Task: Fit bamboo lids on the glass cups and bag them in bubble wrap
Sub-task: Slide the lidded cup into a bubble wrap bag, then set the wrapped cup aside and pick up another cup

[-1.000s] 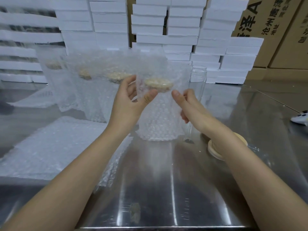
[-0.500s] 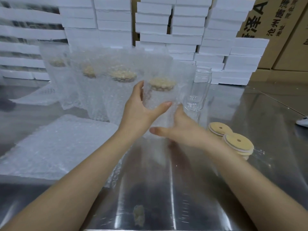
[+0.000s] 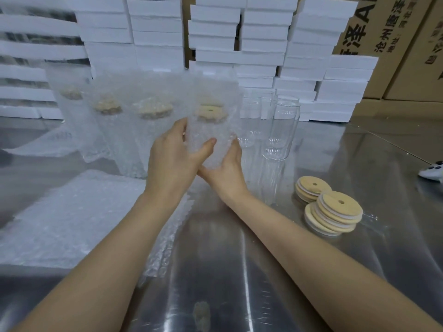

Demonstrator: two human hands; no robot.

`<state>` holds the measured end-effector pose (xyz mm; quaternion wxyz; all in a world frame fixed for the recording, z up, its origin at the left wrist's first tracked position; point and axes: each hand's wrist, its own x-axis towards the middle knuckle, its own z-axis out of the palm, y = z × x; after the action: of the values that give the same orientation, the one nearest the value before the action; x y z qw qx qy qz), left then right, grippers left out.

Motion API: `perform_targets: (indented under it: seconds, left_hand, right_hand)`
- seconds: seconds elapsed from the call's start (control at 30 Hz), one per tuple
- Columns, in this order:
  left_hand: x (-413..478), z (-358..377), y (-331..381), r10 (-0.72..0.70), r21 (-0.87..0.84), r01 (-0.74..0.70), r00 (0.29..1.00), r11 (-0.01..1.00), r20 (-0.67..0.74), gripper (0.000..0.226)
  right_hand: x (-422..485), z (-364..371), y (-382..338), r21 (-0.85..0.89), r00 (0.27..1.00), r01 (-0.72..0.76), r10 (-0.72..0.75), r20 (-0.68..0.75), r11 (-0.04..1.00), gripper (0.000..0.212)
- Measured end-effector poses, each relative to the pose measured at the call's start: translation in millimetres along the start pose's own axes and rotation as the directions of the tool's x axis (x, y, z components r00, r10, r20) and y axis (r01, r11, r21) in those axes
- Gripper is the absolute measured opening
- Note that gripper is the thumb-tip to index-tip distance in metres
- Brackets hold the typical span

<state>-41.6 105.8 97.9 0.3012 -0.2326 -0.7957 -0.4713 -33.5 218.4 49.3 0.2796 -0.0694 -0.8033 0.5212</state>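
A lidded glass cup in a bubble wrap bag [image 3: 213, 121] stands upright at the table's middle, its bamboo lid [image 3: 209, 111] showing through the wrap. My left hand [image 3: 175, 159] grips its left side, thumb across the front. My right hand [image 3: 227, 168] cups its lower right side near the base. Three more bagged cups [image 3: 153, 130] line up to its left. Bare glass cups [image 3: 280, 130] stand to the right. Loose bamboo lids [image 3: 333, 209] are stacked at the right front.
A pile of flat bubble wrap bags [image 3: 67, 221] lies at the left on the steel table [image 3: 239, 283]. White foam boxes [image 3: 239, 44] are stacked behind, cardboard cartons [image 3: 395, 44] at the right rear.
The bagged cup has been carried away from me and set in line with the other bagged cups. My right hand has dropped from its top to its lower side.
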Motion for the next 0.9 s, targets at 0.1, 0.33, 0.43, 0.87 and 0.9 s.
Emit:
perform_targets:
  seconds: [0.1,0.33,0.43,0.87,0.9]
  left_hand:
    - [5.6,-8.8,-4.4,0.298,0.332,-0.187,0.897,0.925,-0.326,0.05]
    - [10.6,-0.7,-25.5,-0.131,0.151,0.14,0.989,0.979,-0.064,0.104]
    - [14.4,0.9,-29.6,-0.098,0.129,0.106,0.993,0.986,-0.066,0.1]
    - [19.7,-0.4,-41.7,-0.049,0.25,0.072,0.994,0.966,-0.094,0.089]
    - [18.3,0.0,-40.8,-0.045,0.261,0.068,0.995,0.963,-0.092,0.088]
  right_hand:
    - [9.7,1.1,3.6,0.089,0.998,-0.06,0.057,0.03,0.994,0.132]
    - [18.7,3.4,9.2,0.109,0.998,-0.002,-0.005,0.059,0.994,0.112]
    - [23.1,8.8,9.5,0.098,0.998,0.017,-0.023,0.061,0.995,0.106]
    - [34.6,24.2,7.1,0.065,0.993,-0.007,-0.001,0.115,0.998,0.116]
    - [32.3,23.3,6.0,0.073,0.992,-0.026,0.017,0.124,0.997,0.117]
